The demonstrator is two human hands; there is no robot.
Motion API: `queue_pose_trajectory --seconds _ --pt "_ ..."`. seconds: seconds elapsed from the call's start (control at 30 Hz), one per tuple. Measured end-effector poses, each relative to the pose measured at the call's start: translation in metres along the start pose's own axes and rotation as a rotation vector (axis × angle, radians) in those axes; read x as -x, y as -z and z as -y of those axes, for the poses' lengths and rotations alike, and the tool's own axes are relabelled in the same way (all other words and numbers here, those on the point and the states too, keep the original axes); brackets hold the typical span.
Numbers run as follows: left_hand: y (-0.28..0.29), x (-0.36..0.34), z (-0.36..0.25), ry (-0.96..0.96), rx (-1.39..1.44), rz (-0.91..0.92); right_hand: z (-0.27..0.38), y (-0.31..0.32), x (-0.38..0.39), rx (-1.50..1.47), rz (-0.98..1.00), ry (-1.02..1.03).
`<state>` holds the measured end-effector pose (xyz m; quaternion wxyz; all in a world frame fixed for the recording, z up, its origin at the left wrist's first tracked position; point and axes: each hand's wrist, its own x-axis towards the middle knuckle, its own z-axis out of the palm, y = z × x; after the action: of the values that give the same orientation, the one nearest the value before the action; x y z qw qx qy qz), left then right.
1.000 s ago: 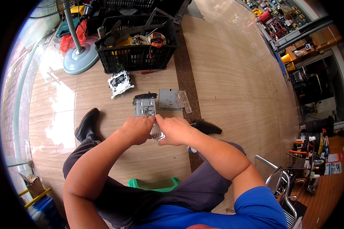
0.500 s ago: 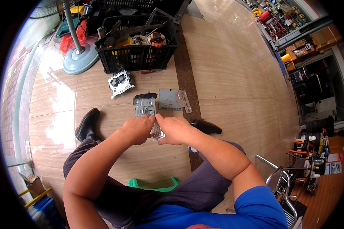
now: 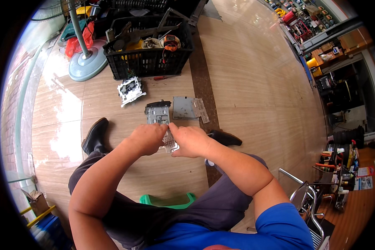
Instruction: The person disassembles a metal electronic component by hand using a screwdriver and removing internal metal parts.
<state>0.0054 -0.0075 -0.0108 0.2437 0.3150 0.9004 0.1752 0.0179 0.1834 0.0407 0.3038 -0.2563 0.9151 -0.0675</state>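
Observation:
A grey metal electronic unit [image 3: 157,111] with a black front lies on the floor between my boots. My left hand [image 3: 149,137] and my right hand [image 3: 186,141] are both closed on a perforated metal piece [image 3: 169,143] at its near end, thumbs close together. How that piece joins the unit is partly hidden by my fingers. Just right of the unit lie a flat grey metal plate [image 3: 183,107] and a narrow slotted metal strip [image 3: 201,110]. Farther up and left is a white-framed mechanism [image 3: 130,91].
A black crate [image 3: 141,62] of tools and parts stands ahead, a red screwdriver [image 3: 160,78] before it, beside a round stand base [image 3: 87,68]. A green stool [image 3: 166,206] is between my legs. A chrome chair [image 3: 296,183] and cluttered wooden bench [image 3: 364,200] are at right.
Both hands, with the perforated piece, have shifted very slightly up toward the unit's far end, the left a little more. Everything else looks the same.

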Motion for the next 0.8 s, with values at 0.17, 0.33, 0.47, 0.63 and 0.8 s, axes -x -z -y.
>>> queue_pose_trajectory --seconds 0.17,0.33,0.47,0.63,0.8 --pt "0.0014 0.0019 -0.0013 0.002 -0.009 0.005 -0.0003 -0.0014 -0.0006 -0.002 0.0 0.008" --pt "0.0066 0.0031 -0.0049 0.029 -0.015 0.033 0.0005 -0.0009 -0.0013 -0.003 0.003 0.003" --pt "0.0088 0.0035 -0.0076 0.035 -0.006 0.036 0.0001 -0.001 -0.002 -0.012 0.01 -0.002" --pt "0.004 0.0014 -0.0048 0.044 0.001 0.027 -0.0013 -0.0026 -0.0018 -0.026 -0.03 0.01" --pt "0.0028 0.0017 -0.0026 0.057 -0.007 0.003 -0.0017 -0.0025 -0.0038 -0.032 -0.057 -0.015"
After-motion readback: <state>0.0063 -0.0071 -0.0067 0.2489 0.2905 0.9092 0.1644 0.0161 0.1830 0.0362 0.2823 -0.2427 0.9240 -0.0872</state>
